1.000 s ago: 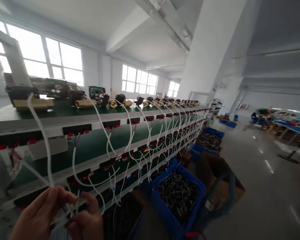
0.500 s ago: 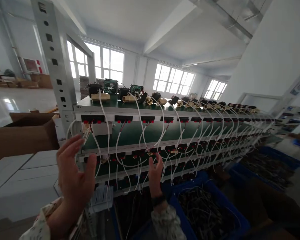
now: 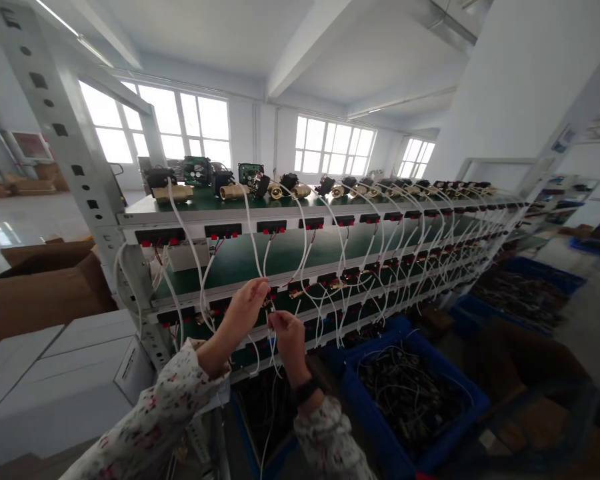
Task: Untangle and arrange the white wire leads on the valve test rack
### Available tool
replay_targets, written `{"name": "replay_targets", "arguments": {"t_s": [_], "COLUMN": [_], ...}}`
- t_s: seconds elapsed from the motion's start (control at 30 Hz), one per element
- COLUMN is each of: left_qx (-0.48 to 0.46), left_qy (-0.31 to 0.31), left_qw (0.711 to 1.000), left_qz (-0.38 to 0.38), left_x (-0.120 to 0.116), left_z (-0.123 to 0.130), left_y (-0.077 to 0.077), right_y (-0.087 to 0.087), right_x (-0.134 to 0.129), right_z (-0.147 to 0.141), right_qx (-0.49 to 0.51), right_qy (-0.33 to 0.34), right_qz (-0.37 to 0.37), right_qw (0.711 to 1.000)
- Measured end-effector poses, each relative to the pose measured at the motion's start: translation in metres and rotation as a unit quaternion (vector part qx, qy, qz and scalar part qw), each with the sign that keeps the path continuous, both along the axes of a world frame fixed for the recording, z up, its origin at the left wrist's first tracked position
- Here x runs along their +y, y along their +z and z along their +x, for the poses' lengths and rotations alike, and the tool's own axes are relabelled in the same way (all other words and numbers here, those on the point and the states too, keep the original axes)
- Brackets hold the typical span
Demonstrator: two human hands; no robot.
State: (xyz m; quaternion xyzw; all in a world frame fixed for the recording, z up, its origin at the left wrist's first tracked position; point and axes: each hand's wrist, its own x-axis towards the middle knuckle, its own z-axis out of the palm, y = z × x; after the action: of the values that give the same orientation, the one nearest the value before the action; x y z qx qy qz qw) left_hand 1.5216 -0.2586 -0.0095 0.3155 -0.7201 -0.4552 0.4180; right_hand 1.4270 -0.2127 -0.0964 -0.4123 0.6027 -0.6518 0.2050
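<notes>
My left hand (image 3: 247, 305) is closed with its fingertips pinched on a white cable (image 3: 254, 237) in front of the middle shelf edge. Just below and to the right, my right hand (image 3: 287, 332) is also pinched, on a white cable end near a black and red terminal. The fingers hide the exact ends. Black terminal blocks with red tabs (image 3: 223, 231) line the shelf edges, with white cables hanging from them. Brass valves (image 3: 174, 193) with black heads lie along the top shelf (image 3: 205, 209), and green circuit boards (image 3: 197, 171) stand behind them.
A metal upright (image 3: 75, 147) stands at the left end of the rack. White boxes (image 3: 65, 380) and an open brown carton (image 3: 45, 293) are at the left. Blue bins (image 3: 353, 390) full of dark parts and cables stand below the shelves at the right.
My left hand has moved right and closed on a cable. My right hand has shifted slightly left and closed. The view has turned a little, so the rack appears further left.
</notes>
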Motion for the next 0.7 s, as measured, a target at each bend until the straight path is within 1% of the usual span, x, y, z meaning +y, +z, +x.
{"name": "replay_targets", "arguments": {"t_s": [0.07,0.1,0.13,0.17,0.23,0.27,0.3,0.33,0.43,0.5,0.57,0.63,0.67,0.7], "left_qx": [0.033,0.075,0.135,0.205,0.324,0.353,0.354,0.328,0.222,0.215,0.265,0.317,0.327,0.315], "left_qy": [-0.045,-0.066,-0.072,-0.062,-0.016,0.004,0.009,-0.005,-0.083,-0.102,-0.086,-0.045,-0.019,-0.003], "left_qw": [0.998,0.993,0.984,0.968,0.925,0.909,0.904,0.911,0.942,0.946,0.944,0.940,0.941,0.947], "left_qz": [0.038,0.065,0.096,0.129,0.197,0.222,0.240,0.251,0.238,0.218,0.177,0.119,0.085,0.057], "left_x": [0.012,0.018,0.024,0.029,0.035,0.038,0.040,0.043,0.051,0.054,0.051,0.040,0.034,0.027], "left_z": [-0.003,-0.003,-0.004,-0.003,-0.001,0.001,0.002,0.004,0.005,0.004,0.006,0.013,0.018,0.023], "left_y": [-0.001,0.000,0.002,0.004,0.010,0.012,0.014,0.015,0.017,0.021,0.031,0.048,0.056,0.064], "right_y": [0.012,0.018,0.025,0.032,0.043,0.048,0.052,0.055,0.060,0.059,0.052,0.039,0.032,0.026], "right_x": [0.020,0.029,0.037,0.042,0.049,0.050,0.050,0.049,0.049,0.052,0.059,0.065,0.066,0.064], "right_z": [0.014,0.020,0.026,0.030,0.035,0.035,0.035,0.035,0.034,0.037,0.040,0.037,0.033,0.025], "right_qx": [-0.031,-0.044,-0.052,-0.053,-0.042,-0.036,-0.031,-0.029,-0.026,0.000,0.060,0.117,0.135,0.141], "right_qy": [0.021,0.035,0.050,0.061,0.072,0.076,0.079,0.082,0.095,0.097,0.074,0.047,0.039,0.032], "right_qz": [-0.012,-0.021,-0.031,-0.040,-0.046,-0.044,-0.042,-0.044,-0.085,-0.110,-0.101,-0.073,-0.064,-0.062], "right_qw": [0.999,0.998,0.997,0.996,0.995,0.995,0.995,0.995,0.991,0.989,0.990,0.989,0.988,0.988]}}
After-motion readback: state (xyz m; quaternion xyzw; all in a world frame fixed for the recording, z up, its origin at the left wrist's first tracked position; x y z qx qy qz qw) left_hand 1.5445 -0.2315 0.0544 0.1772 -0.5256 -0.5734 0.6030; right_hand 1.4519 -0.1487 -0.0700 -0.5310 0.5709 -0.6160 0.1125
